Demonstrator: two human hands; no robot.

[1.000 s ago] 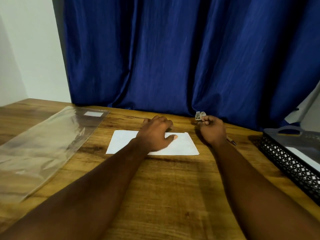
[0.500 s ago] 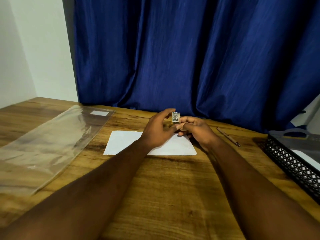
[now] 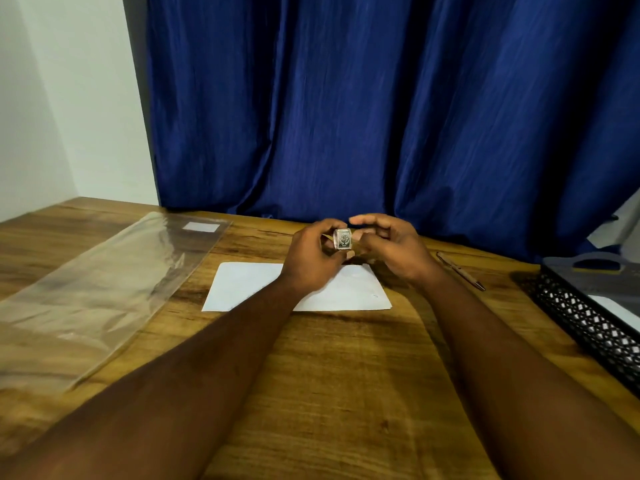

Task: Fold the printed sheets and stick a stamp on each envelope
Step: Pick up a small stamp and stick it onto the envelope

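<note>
Wooden table [image 3: 346, 393], items left to right.
- Clear plastic sleeve [image 3: 104, 289]: lies flat at far left, with a white label [image 3: 201, 227] at its far end.
- White envelope [image 3: 242, 285]: flat at centre, partly under the forearms.
- Left hand [image 3: 311, 261]: fingers curled, pinching the stamp [image 3: 343, 240], which is raised above the envelope's far edge.
- Right hand [image 3: 391, 247]: fingers arched beside the stamp; cannot tell if it grips.
- Pen [image 3: 460, 271]: on the table, right of the hands.
- Black mesh tray [image 3: 588, 320]: at the right edge.

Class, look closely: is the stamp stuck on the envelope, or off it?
Off. The left hand pinches the stamp in the air above the white envelope, the right hand close beside it.
</note>
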